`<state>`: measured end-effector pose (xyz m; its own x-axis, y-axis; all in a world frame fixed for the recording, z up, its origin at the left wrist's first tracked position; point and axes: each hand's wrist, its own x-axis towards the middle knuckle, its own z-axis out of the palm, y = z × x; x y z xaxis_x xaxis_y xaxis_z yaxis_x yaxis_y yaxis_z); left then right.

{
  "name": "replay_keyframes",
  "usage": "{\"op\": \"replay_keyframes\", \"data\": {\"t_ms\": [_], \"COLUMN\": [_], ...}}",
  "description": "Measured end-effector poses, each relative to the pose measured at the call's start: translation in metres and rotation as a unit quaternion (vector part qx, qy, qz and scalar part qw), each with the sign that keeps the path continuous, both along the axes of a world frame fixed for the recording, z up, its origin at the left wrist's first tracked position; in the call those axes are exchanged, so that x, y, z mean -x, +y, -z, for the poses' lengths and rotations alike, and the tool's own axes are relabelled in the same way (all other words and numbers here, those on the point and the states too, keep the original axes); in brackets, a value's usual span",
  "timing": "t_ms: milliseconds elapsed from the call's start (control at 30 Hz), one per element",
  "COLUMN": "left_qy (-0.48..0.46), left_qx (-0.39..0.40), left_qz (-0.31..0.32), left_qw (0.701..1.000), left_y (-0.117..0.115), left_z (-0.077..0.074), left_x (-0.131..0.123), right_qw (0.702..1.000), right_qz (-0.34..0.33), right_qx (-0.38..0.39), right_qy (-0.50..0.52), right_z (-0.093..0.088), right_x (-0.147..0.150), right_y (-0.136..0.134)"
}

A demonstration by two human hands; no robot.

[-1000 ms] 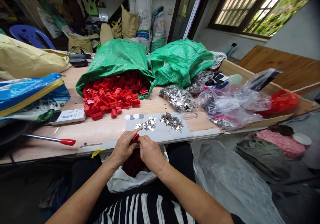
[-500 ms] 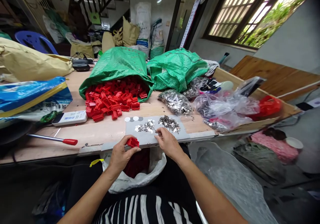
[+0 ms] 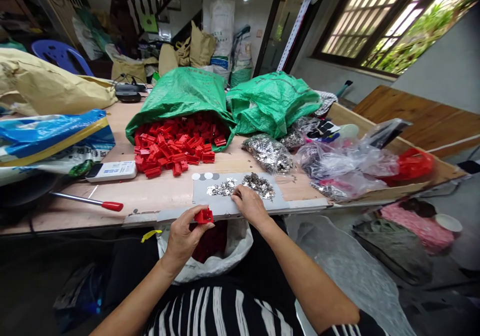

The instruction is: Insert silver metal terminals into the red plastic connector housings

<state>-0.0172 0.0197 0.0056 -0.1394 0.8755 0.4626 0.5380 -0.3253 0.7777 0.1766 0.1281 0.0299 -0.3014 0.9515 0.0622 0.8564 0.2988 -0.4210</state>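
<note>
My left hand [image 3: 184, 233] pinches a small red plastic housing [image 3: 204, 216] above the table's front edge, its open side facing up. My right hand [image 3: 250, 205] rests at the grey mat [image 3: 204, 205], fingers drawn together by a pile of shiny flat metal pieces [image 3: 223, 188]. Whatever its fingertips hold, if anything, is hidden. A darker heap of small metal parts [image 3: 258, 183] lies just beyond that hand. Below both hands, on my lap, an open white sack [image 3: 236, 256] has dark red contents.
Many red housings [image 3: 168, 148] spill from a green woven bag [image 3: 180, 93]. A second green bag [image 3: 275, 101] and a clear bag of metal parts [image 3: 269, 153] lie to its right. A wooden tray [image 3: 403, 191] holds plastic bags. At left, a red-tipped lever [image 3: 112, 206] sticks out.
My right hand has moved slightly to the metal pieces, its fingertips now lower among them. My left hand still holds the red housing. The whole view has shifted a little.
</note>
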Motion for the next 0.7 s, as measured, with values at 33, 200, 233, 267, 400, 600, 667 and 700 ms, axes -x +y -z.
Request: {"op": "replay_keyframes", "data": {"t_ms": [33, 200, 233, 267, 400, 600, 667, 700], "left_qy": [0.007, 0.040, 0.043, 0.045, 0.055, 0.065, 0.063, 0.064], "left_qx": [-0.010, -0.038, -0.043, -0.050, -0.076, -0.078, -0.081, -0.081], "left_qz": [-0.002, -0.009, -0.011, -0.011, -0.007, -0.014, -0.012, -0.010], "left_qw": [1.000, 0.998, 0.998, 0.998, 0.996, 0.995, 0.995, 0.995], "left_y": [0.000, -0.001, 0.000, 0.000, 0.003, 0.004, 0.003, 0.003], "left_z": [0.000, -0.001, -0.001, -0.001, -0.001, 0.000, 0.001, 0.001], "left_x": [-0.001, -0.005, -0.005, -0.006, -0.010, -0.014, -0.014, -0.014], "right_qw": [1.000, 0.987, 0.978, 0.968, 0.903, 0.883, 0.892, 0.897], "right_qz": [-0.001, -0.012, -0.016, -0.022, -0.040, -0.043, -0.047, -0.051], "right_qx": [0.000, 0.014, 0.031, 0.056, 0.193, 0.222, 0.205, 0.195], "right_qy": [0.004, 0.162, 0.206, 0.245, 0.382, 0.412, 0.400, 0.393], "right_z": [0.000, 0.001, 0.001, 0.000, -0.003, -0.004, -0.003, -0.003], "right_x": [-0.001, -0.002, 0.000, 0.004, 0.021, 0.032, 0.031, 0.030], "right_y": [0.000, -0.008, -0.011, -0.015, -0.032, -0.043, -0.043, -0.043]}}
